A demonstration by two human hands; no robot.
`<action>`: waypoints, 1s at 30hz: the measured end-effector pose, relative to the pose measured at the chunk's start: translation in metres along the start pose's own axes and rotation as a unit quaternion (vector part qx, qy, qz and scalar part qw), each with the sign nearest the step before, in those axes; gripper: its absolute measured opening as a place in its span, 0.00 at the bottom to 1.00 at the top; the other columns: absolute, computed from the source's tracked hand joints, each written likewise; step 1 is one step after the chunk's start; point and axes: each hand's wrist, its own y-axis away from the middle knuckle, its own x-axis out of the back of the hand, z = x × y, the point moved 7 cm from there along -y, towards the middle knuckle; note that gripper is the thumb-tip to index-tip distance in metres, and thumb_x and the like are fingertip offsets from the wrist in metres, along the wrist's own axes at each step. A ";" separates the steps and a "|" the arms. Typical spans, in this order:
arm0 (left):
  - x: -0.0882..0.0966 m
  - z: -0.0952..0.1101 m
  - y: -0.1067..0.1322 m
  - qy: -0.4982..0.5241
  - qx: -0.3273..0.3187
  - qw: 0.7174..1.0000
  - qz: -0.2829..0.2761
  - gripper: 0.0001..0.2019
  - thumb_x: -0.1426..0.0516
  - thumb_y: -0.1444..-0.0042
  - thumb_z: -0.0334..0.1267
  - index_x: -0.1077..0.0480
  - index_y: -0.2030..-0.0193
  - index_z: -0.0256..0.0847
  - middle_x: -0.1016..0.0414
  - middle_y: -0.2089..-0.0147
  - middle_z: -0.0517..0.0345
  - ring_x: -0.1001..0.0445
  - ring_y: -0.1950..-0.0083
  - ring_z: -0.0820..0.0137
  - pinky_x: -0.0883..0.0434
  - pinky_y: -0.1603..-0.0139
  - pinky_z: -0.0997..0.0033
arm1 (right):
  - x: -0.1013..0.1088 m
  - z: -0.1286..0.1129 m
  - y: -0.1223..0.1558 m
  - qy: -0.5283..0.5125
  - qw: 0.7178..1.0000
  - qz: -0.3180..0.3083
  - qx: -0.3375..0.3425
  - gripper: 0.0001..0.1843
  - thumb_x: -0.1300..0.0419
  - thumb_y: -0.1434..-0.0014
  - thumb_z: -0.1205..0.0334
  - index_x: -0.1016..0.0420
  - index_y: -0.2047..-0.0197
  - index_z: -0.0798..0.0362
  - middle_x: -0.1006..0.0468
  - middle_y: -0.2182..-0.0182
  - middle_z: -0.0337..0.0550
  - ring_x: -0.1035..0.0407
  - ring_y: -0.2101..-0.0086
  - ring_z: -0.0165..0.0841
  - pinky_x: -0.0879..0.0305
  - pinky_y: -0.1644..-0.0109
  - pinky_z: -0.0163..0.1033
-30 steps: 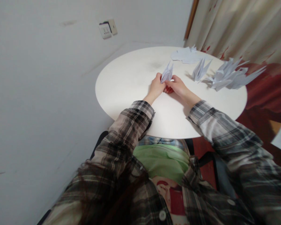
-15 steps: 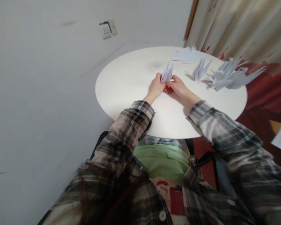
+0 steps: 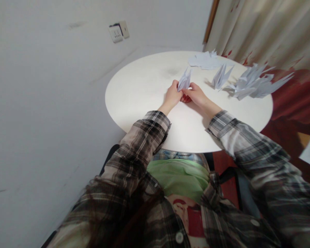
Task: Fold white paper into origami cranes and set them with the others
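A small folded white paper piece stands pointed upward near the middle of a round white table. My left hand pinches its lower left side with closed fingers. My right hand pinches its lower right side, fingers curled together. Both hands rest on the tabletop and touch each other at the paper's base.
One folded paper figure stands to the right of my hands, a cluster of several more lies at the table's right edge, and flat paper lies at the far edge. A wall with a socket is left, a curtain behind.
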 end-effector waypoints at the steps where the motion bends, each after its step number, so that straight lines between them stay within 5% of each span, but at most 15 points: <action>1: 0.000 0.000 0.000 0.001 0.001 1.000 0.000 0.04 0.42 0.38 0.37 0.34 0.57 0.46 0.22 0.58 0.56 0.23 0.45 0.61 0.29 0.42 0.56 | 0.000 0.000 0.000 0.000 1.000 0.000 0.001 0.17 0.34 0.38 0.53 0.39 0.55 0.47 0.28 0.77 0.33 0.31 0.77 0.29 0.31 0.72 0.36; 30: 0.002 0.005 0.002 0.001 0.016 1.000 0.005 0.11 0.42 0.42 0.25 0.39 0.62 0.45 0.28 0.63 0.59 0.24 0.46 0.61 0.31 0.38 0.54 | 0.004 0.007 -0.007 0.032 0.999 0.005 0.012 0.19 0.34 0.40 0.51 0.38 0.53 0.47 0.29 0.77 0.32 0.32 0.76 0.30 0.31 0.71 0.37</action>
